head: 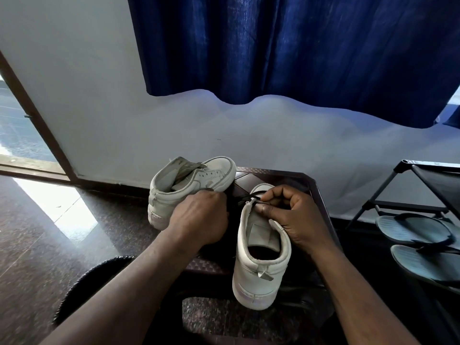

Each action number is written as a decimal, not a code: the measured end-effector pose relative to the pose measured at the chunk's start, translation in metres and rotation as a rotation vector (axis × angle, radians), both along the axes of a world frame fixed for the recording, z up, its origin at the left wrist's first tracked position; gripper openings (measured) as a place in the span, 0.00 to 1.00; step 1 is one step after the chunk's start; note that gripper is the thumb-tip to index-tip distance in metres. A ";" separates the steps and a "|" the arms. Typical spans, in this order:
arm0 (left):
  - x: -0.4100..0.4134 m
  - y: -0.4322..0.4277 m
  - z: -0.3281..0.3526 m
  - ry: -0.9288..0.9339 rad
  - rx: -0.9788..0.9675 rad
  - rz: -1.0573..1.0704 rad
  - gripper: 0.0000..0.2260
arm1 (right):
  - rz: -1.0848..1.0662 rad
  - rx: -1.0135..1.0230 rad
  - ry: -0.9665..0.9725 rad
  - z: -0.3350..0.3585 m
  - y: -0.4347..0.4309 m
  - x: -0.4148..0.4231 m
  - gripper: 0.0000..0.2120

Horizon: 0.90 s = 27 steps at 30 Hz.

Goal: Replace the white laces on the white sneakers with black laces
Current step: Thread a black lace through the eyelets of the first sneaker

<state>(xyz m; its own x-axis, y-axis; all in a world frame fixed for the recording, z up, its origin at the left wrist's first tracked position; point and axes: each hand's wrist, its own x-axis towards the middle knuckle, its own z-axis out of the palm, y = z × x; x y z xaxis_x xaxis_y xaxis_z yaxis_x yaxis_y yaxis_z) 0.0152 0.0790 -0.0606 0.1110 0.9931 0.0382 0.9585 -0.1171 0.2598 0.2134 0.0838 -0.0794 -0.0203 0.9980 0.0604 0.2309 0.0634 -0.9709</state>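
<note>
Near sneaker [261, 270] upright on table [306, 180], far sneaker [194, 180] unlaced at left | right hand [296, 217] pinches lace [251, 197] at its eyelet flap; left hand [199, 215] curled beside, grip hidden | risk: lace tip slips out if pull slackens

no readable text, no labels, brands or numbers anywhere
</note>
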 end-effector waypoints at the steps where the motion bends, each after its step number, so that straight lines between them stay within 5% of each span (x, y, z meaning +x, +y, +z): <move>1: 0.000 0.001 0.000 -0.094 0.017 -0.024 0.07 | -0.001 0.000 0.001 0.001 0.000 0.000 0.09; 4: 0.000 0.006 0.003 -0.414 -0.011 -0.102 0.12 | -0.001 0.008 -0.006 0.001 -0.001 0.000 0.08; 9: 0.005 0.008 -0.003 -0.464 -0.058 -0.117 0.15 | 0.003 0.020 0.012 0.001 0.000 0.000 0.09; 12: 0.002 0.010 -0.002 -0.359 0.009 -0.110 0.13 | 0.013 0.025 0.009 0.002 0.000 0.000 0.09; 17: -0.003 0.000 -0.002 0.065 -0.019 -0.003 0.09 | 0.021 0.030 0.029 0.003 -0.001 0.001 0.09; 23: -0.002 0.006 0.003 -0.468 0.035 -0.147 0.09 | 0.021 0.073 0.075 0.006 -0.002 0.003 0.08; 27: 0.007 0.008 -0.005 -0.518 -0.012 -0.166 0.15 | 0.033 0.107 0.109 0.007 -0.002 0.002 0.07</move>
